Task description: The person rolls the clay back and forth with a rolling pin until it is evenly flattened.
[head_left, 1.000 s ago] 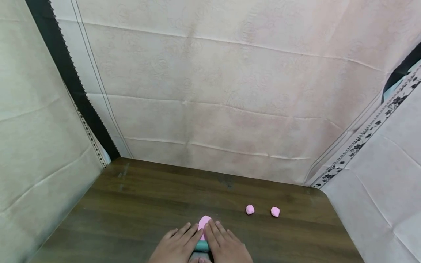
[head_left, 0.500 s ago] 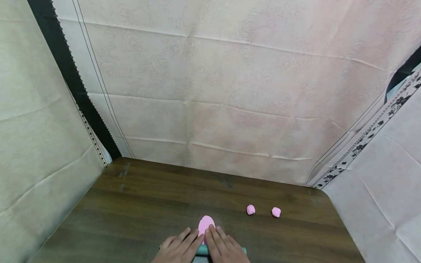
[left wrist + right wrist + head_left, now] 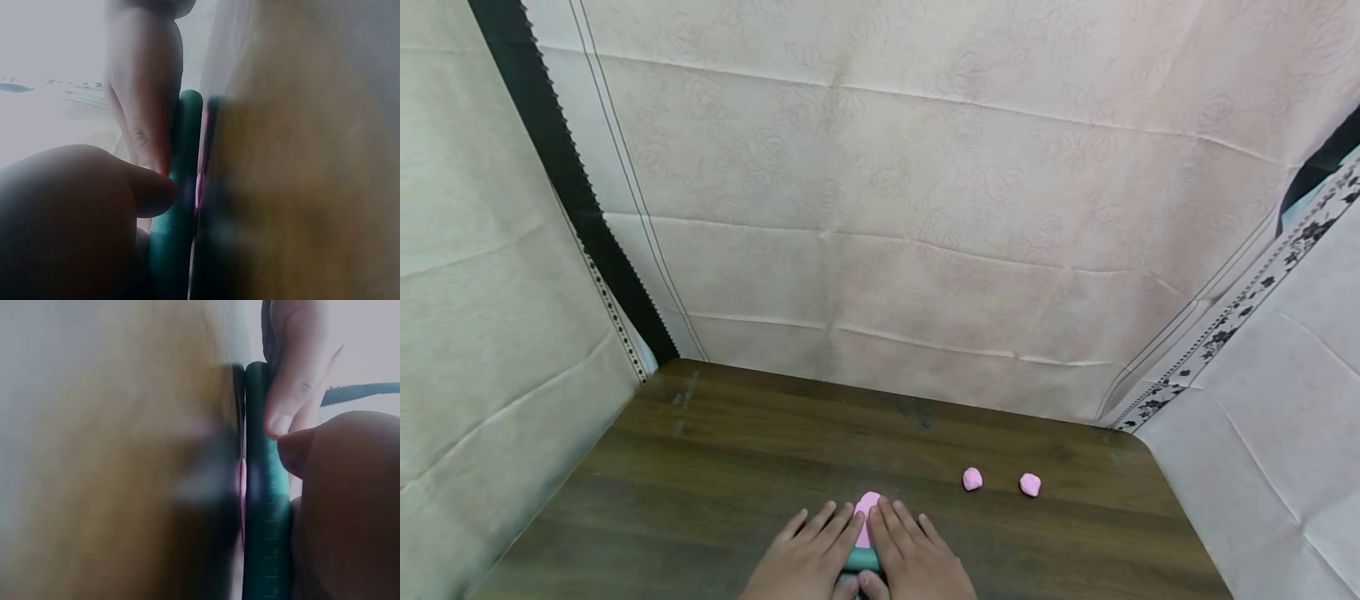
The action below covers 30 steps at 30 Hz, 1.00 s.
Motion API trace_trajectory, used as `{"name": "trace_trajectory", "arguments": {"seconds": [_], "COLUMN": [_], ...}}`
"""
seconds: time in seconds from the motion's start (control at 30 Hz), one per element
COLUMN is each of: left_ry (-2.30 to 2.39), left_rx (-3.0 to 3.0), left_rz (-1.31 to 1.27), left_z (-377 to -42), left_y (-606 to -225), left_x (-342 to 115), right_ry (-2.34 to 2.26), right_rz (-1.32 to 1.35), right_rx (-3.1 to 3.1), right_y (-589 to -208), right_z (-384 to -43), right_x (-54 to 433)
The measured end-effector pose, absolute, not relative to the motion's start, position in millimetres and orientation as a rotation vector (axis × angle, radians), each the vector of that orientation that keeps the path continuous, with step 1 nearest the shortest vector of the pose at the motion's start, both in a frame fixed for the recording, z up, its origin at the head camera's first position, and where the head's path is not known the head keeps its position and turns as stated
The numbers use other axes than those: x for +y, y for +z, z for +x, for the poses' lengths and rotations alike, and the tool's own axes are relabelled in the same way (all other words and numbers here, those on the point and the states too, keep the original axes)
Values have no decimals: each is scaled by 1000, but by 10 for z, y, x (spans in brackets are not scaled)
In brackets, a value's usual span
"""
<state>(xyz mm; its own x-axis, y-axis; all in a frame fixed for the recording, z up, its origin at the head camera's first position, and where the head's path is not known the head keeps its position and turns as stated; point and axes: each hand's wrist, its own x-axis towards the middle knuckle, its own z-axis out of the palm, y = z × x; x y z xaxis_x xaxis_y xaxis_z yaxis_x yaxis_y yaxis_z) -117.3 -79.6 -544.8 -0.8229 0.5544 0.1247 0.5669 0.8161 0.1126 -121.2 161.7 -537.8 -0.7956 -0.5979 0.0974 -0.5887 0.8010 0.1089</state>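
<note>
On my feed, pale, creased cloth (image 3: 880, 208) fills most of the head view, hanging behind the table and down both sides. Below it I have the brown wood-grain table (image 3: 737, 467), its far edge running along the foot of the hanging. A dark strip (image 3: 583, 200) slants down at the far left corner. At the near edge I see both bare hands laid side by side over the roller: the left hand (image 3: 805, 554) and the right hand (image 3: 919, 554), fingers straight and extended forward, resting on it and not curled round it, with the thumb tips close together. The green roller (image 3: 862, 559) lies crosswise under them, and my right wrist camera shows ruled marks along it. The pink sheet (image 3: 867, 508) lies flat on the table under the roller, reaching out beyond it between the hands, and both wrist cameras give me its thin pink edge. Smallest are two pink lumps, one nearer (image 3: 972, 478) the hands and one just to its right (image 3: 1030, 485), both apart from the sheet
</note>
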Motion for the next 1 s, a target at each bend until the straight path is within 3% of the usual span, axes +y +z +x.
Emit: {"name": "trace_trajectory", "arguments": {"seconds": [0.3,1.0], "left_ry": [-477,-690], "left_rx": [-3015,-3054], "left_rz": [-864,-705], "left_z": [-1349,-1897], "left_y": [-5181,-5222], "left_x": [-742,-723], "right_ry": [119,340], "right_rz": [877,825], "right_rx": [-3065,-3092], "right_y": [-5149,-5164], "right_z": [-1394,-1947], "right_x": [1558,1550]}}
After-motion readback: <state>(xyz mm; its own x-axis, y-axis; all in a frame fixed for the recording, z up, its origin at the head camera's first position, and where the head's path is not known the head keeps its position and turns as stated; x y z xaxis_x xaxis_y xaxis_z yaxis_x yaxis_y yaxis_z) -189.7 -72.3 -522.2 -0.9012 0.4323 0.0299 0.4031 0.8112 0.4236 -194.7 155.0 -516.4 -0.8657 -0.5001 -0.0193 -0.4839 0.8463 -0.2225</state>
